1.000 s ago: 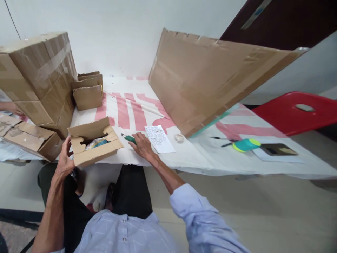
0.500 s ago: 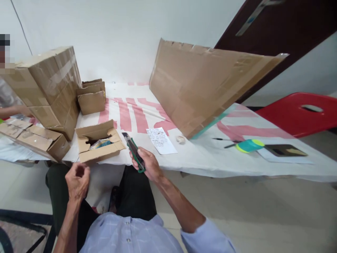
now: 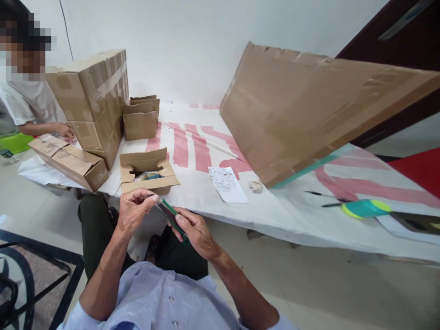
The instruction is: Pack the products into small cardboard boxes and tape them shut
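My right hand [image 3: 194,229] is wrapped round a green and black utility knife [image 3: 172,219], held above my lap in front of the table edge. The thumb and fingers of my left hand [image 3: 134,211] pinch together at the knife's front end. Just beyond my left hand, an open small cardboard box [image 3: 147,185] holds something in clear plastic with blue on it. A printed sheet [image 3: 227,184] lies on the table to the right of the box, with a small roll of tape [image 3: 255,186] beside it.
Large taped cartons [image 3: 99,98] and a long closed box [image 3: 70,160] stand at the left, cardboard pieces [image 3: 140,124] behind. A big cardboard sheet [image 3: 309,110] leans at the right, near a teal and yellow object [image 3: 366,208]. A person [image 3: 34,107] is at far left.
My left hand has risen from beside my lap to the knife's front end. The view has shifted left, so more of the person at the left shows.
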The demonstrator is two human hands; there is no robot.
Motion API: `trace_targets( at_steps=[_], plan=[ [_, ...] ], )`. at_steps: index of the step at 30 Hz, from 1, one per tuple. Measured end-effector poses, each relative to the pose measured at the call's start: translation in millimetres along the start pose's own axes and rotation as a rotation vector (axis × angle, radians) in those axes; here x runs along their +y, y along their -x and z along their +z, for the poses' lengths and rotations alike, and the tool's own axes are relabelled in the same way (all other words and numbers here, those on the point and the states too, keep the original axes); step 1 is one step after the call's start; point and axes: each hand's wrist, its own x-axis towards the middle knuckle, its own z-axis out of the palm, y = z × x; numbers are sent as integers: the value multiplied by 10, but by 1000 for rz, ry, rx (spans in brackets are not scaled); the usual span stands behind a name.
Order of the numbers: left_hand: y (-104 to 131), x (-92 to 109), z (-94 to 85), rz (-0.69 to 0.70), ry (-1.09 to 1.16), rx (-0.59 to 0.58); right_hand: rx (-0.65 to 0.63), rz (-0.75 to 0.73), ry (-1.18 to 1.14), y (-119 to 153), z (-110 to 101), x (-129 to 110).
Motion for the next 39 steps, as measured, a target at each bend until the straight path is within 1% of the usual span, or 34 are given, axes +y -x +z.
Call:
trace_targets(
  at_steps=[4, 7, 8, 9, 10, 11, 13, 14, 15, 16, 17, 18, 20, 21, 22, 23, 24, 26, 29, 31, 33, 35, 37, 39],
  plan=[
    [5, -26, -28, -6, 2, -53, -24, -20, 62, 26, -14, -21],
    [-10, -26, -65, -16, -18, -87, -56, -56, 139, 53, -94, -77],
    [-20, -18, -101, -5, -33, -72, -62, -70, 180, 58, -155, -93],
    [-34, -4, -157, 18, -49, -30, -50, -81, 221, 55, -240, -99],
    [-52, 15, -233, 54, -63, 41, -10, -91, 264, 38, -349, -89],
    [-75, 40, -325, 97, -74, 133, 63, -102, 316, 2, -480, -56],
    [-131, 94, -530, 186, -113, 342, 285, -140, 451, -137, -786, 92],
    [-163, 117, -625, 217, -152, 419, 404, -178, 556, -239, -945, 207],
    [-198, 132, -704, 241, -210, 466, 488, -216, 655, -355, -1096, 345],
    [-236, 134, -763, 263, -283, 479, 544, -227, 739, -479, -1231, 497],
    [-277, 121, -801, 288, -365, 465, 586, -192, 809, -603, -1346, 651],
    [-321, 92, -822, 318, -446, 436, 614, -125, 860, -720, -1438, 796],
    [-419, -8, -834, 374, -588, 372, 626, -8, 924, -918, -1547, 1010],
    [-473, -73, -838, 386, -645, 344, 618, 13, 945, -995, -1567, 1064],
    [-528, -144, -847, 382, -689, 318, 607, -3, 962, -1058, -1565, 1075],
    [-583, -217, -862, 361, -724, 285, 593, -53, 974, -1111, -1542, 1044],
    [-636, -288, -882, 332, -751, 241, 574, -128, 978, -1157, -1499, 975],
    [-730, -423, -929, 277, -777, 136, 506, -308, 963, -1238, -1360, 750],
    [-828, -590, -979, 220, -777, -12, 311, -523, 923, -1361, -1065, 337],
    [-863, -675, -991, 204, -763, -70, 132, -589, 934, -1454, -861, 112],
    [-884, -743, -996, 208, -749, -103, -52, -588, 1007, -1562, -689, -35],
    [-898, -799, -1003, 231, -736, -120, -204, -535, 1132, -1685, -565, -112],
    [-910, -845, -1013, 255, -722, -125, -304, -458, 1261, -1818, -485, -148],
    [-921, -881, -1023, 272, -705, -127, -373, -363, 1352, -1948, -433, -167]
  ],
)
